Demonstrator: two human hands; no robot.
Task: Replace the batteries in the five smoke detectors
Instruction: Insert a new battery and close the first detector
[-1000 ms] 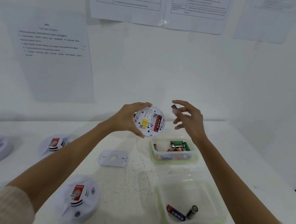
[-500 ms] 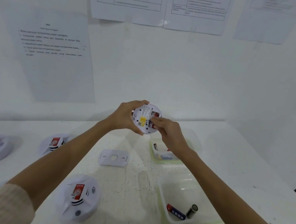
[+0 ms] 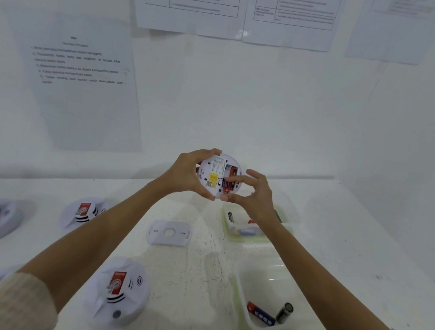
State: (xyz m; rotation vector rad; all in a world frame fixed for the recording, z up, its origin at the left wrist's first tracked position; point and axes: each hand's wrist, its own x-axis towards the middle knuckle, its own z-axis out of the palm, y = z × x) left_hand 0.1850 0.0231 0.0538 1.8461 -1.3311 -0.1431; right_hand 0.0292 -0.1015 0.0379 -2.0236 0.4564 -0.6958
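One red cylindrical battery [image 3: 227, 187] lies upright (roughly) under the right hand's [image 3: 257, 198] pressing forefinger. Left hand [image 3: 182, 174] grips the round white plastic smoke detector [image 3: 211, 168].

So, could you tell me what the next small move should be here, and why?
Probably press the red battery fully down with the right hand: its forefinger rests on it in the open compartment of the smoke detector that the left hand holds, and the cover plate lies on the table.

One head-worn wide-angle view looks forward and down onto the near table [image 3: 189, 285]
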